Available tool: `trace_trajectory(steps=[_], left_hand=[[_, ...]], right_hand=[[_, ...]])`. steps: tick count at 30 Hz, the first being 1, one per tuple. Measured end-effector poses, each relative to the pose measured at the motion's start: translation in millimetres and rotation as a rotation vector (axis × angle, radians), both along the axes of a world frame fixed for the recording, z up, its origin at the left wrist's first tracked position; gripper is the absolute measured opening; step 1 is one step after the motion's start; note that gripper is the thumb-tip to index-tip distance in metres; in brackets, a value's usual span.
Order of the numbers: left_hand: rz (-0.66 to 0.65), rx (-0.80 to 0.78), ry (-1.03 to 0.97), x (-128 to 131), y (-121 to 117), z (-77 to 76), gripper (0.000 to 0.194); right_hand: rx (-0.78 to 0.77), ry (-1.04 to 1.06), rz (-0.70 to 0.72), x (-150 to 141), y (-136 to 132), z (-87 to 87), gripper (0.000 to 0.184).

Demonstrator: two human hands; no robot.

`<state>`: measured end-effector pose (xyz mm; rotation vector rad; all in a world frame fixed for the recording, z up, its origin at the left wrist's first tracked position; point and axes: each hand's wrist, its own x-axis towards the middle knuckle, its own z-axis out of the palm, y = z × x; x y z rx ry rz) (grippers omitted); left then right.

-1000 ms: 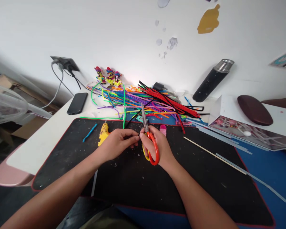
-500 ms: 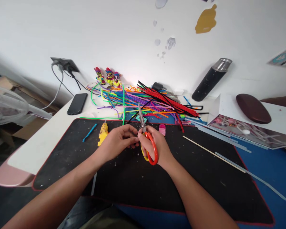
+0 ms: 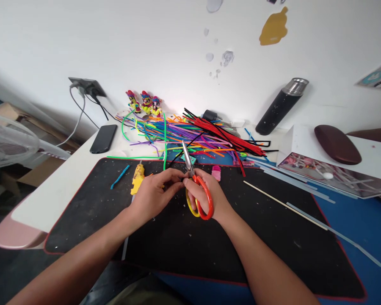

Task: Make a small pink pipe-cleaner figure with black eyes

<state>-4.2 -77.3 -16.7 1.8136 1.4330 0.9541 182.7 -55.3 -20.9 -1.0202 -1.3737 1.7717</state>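
My right hand (image 3: pixel 211 192) is closed around a pair of scissors (image 3: pixel 203 203) with red and yellow handles; the blades point up and away from me. Close beside it, my left hand (image 3: pixel 157 188) is closed in a pinch, its fingertips meeting those of my right hand. A small dark bit shows between the fingertips, too hidden to name. Just left of my left hand lies a yellow glue gun (image 3: pixel 137 180), partly covered by the hand. A short blue pipe cleaner (image 3: pixel 120 177) rests farther left on the black mat (image 3: pixel 190 250).
Behind my hands lies a heap of coloured pipe cleaners (image 3: pixel 190 131), with small figures (image 3: pixel 146 101) at its back left. A phone (image 3: pixel 103 139) lies at left. A black flask (image 3: pixel 282 106), glue sticks (image 3: pixel 305 186) and a thin wooden stick (image 3: pixel 282 204) are at right.
The scissors have turned slightly, with their handles shifting a little right. My left hand's fingers have closed in nearer to my right fingertips.
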Motion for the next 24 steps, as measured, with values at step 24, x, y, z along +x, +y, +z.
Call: trace_trajectory(steps=[24], left_hand=[[0.112, -0.309, -0.688, 4.2, 5.2, 5.1, 0.024]], right_hand=[[-0.014, 0.107, -0.055, -0.2, 2.2, -7.0, 0.039]])
